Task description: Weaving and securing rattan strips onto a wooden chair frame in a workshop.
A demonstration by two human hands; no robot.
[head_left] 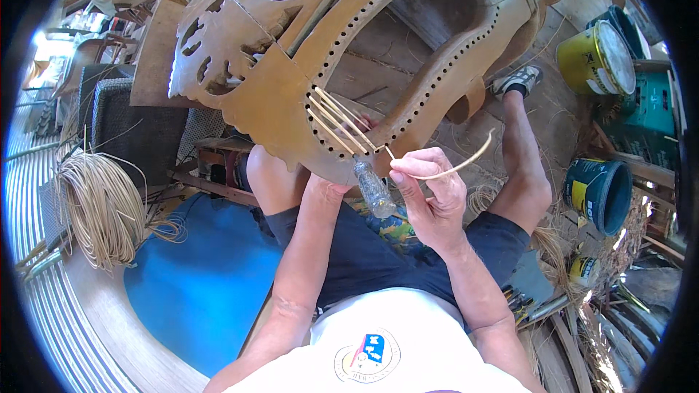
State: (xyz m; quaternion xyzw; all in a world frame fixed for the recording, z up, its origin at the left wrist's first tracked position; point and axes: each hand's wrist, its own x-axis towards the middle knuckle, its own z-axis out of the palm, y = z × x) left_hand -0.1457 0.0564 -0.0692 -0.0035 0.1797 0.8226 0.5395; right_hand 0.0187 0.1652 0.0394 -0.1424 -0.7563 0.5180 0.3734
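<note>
Across my lap lies a carved brown wooden chair frame (280, 98) with a row of small holes around its oval opening. Several pale cane strands (336, 118) stretch side by side over the near end of that opening. My right hand (437, 193) pinches a loose cane strand (470, 162) close to a rim hole; its free end curves up to the right. Beside it, a tool with a thick, worn, mottled handle (374, 191) stands at a hole in the near rim. Reaching beneath the frame, my left hand (370, 124) shows only partly through the opening, its fingers mostly hidden.
A large coil of cane (102, 207) hangs at the left, above a blue surface (196, 276). On the right are a yellow bucket (582, 62), a dark green bucket (610, 196) and a green crate (652, 113). Loose cane scraps litter the floor.
</note>
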